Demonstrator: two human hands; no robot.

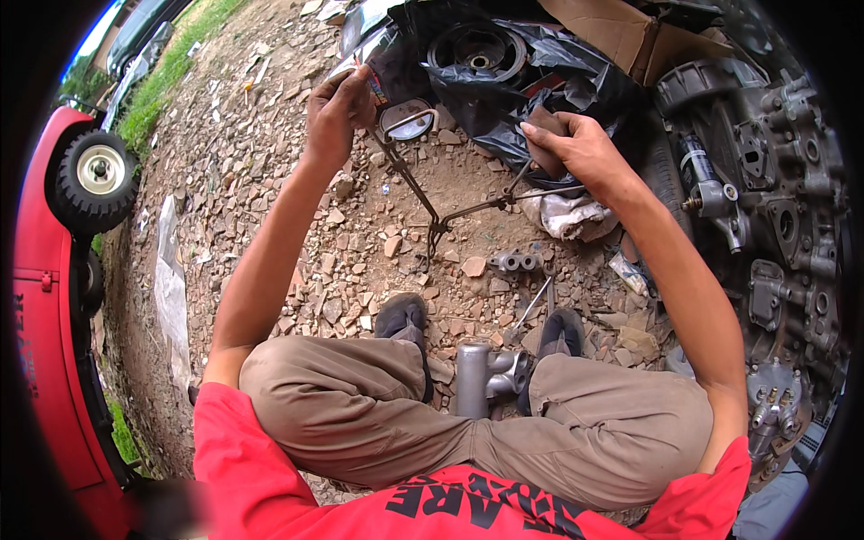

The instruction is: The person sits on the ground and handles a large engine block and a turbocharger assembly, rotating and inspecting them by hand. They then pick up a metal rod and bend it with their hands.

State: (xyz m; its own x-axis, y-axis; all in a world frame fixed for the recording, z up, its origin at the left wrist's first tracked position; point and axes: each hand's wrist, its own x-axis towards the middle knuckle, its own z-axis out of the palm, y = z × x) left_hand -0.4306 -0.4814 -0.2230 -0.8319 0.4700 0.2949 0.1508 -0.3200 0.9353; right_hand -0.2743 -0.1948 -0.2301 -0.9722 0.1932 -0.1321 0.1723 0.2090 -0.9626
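A set of thin, dark bent metal pipes, clamped together in places, spans the space between my hands above the ground. My left hand is closed in a pinch around the pipes' left end. Closed fingers of my right hand hold a brown folded piece that looks like sandpaper, beside the pipes' right end. Whether these fingers also grip a pipe is hidden. Below the pipes lies a small metal block with round holes. A grey cast metal housing stands between my feet.
Stony ground surrounds my feet. Engine parts crowd the right side. Ahead, a pulley wheel rests on black plastic near a cardboard box. A thin rod lies by my right foot. A red vehicle is at left.
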